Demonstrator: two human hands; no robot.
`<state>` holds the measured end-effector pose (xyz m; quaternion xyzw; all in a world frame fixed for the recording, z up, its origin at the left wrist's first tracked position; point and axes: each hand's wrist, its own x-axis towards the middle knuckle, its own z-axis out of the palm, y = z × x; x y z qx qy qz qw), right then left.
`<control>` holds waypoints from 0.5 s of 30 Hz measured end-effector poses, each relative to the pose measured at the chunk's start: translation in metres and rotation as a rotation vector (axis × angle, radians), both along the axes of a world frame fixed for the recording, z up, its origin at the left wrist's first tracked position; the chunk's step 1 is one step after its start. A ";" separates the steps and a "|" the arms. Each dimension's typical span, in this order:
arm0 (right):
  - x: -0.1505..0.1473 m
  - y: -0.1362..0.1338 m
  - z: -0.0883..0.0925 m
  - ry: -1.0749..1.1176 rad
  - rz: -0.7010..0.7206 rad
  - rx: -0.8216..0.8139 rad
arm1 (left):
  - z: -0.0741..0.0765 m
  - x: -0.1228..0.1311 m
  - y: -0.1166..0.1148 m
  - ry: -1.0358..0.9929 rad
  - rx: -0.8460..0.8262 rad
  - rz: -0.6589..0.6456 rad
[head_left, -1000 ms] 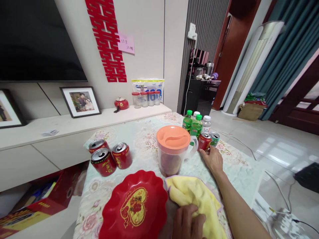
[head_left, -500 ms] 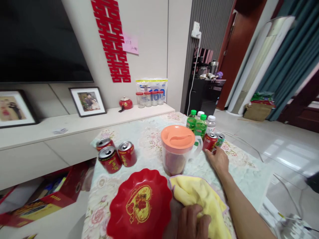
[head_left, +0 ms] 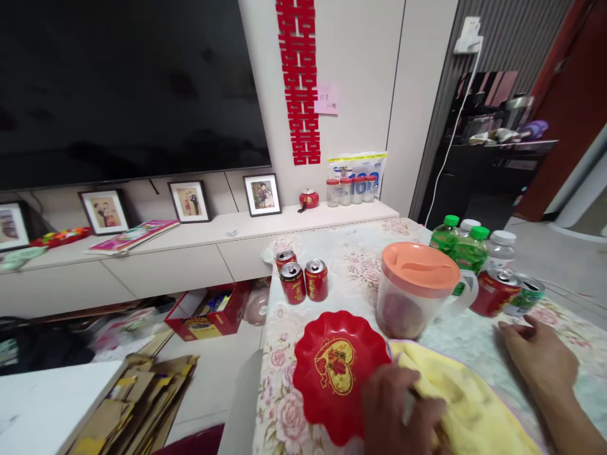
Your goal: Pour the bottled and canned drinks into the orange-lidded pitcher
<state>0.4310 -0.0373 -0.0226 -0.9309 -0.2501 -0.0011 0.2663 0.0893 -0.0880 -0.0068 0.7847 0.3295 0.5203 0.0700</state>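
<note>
My left hand is over the red scalloped plate and the yellow cloth. Its fingers are bent but apart, slightly blurred, and I see nothing held between them. On the right, my right hand rests open on the tablecloth, just in front of a red can and a green can, apart from both. Behind the cloth stands a clear pitcher with an orange lid and dark contents at its bottom. Several bottles, some with green caps, stand beside it.
Three red cans stand together on the floral tablecloth, left of the pitcher. Against the wall, a low cabinet carries framed photos and red-lidded jars. On the floor are a red box and flattened cardboard.
The view has swung left. My right hand has let go of the red can and drawn back from it. My left hand has shifted off the cloth towards the red plate.
</note>
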 end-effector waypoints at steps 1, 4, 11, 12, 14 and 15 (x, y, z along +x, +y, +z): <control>0.000 -0.001 -0.001 0.005 0.000 0.004 | 0.010 -0.014 0.012 -0.019 -0.019 0.008; 0.000 -0.001 -0.003 0.016 0.004 0.020 | 0.039 -0.059 0.062 0.016 -0.060 0.144; -0.002 0.001 -0.008 0.022 0.029 0.045 | 0.084 -0.124 0.171 0.415 -0.243 0.305; -0.001 0.001 -0.009 0.021 0.032 0.047 | 0.088 -0.124 0.182 0.467 -0.263 0.300; -0.001 0.001 -0.010 0.017 0.038 0.045 | 0.096 -0.119 0.199 0.537 -0.287 0.284; -0.001 0.001 -0.010 0.015 0.039 0.042 | 0.100 -0.115 0.207 0.577 -0.304 0.279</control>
